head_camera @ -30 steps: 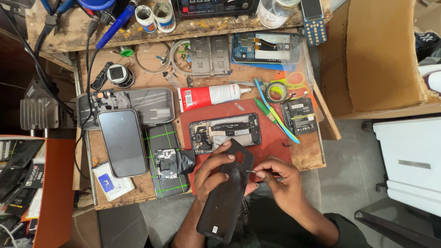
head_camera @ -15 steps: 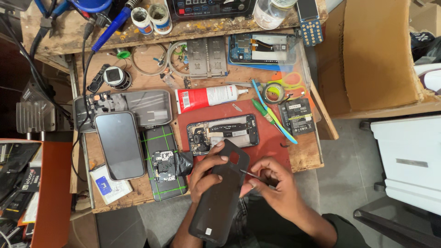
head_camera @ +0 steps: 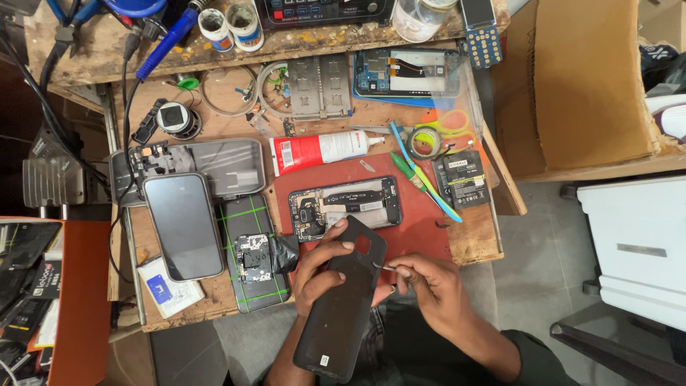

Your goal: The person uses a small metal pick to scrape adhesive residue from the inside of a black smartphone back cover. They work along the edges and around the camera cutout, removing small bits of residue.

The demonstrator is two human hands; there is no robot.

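Currently, left hand (head_camera: 325, 268) grips black back cover (head_camera: 343, 300) from its left edge: thumb on top face, fingers wrapped behind. Cover is held tilted in front of the person, upper end w/ camera cutout over the bench's front edge, lower end toward the body.

Right hand (head_camera: 429, 289) is pinched shut on a thin metal tool (head_camera: 384, 266); tool tip touches cover's right edge near the upper end. Tool type: cannot tell, too small.

Bench layout:
- Red mat (head_camera: 421, 229), centre-right of bench (head_camera: 207, 304). Opened phone (head_camera: 345, 207) lies on it, internals up, just beyond the cover's upper end.
- Red-and-white glue tube (head_camera: 321, 151), behind the mat, nozzle pointing right.
- Green/blue pry tools (head_camera: 423, 182), crossed, right of the opened phone.
- Battery (head_camera: 462, 179), black, at mat's right edge.
- Tape roll (head_camera: 426, 141), behind the battery.
- Dark phone (head_camera: 183, 225), screen up, left side, partly over a grey tray (head_camera: 229, 164).
- Green-grid pad (head_camera: 251, 254), betw. dark phone and mat, small board on it.
- 2nd opened unit (head_camera: 407, 73), rear right, blue frame.
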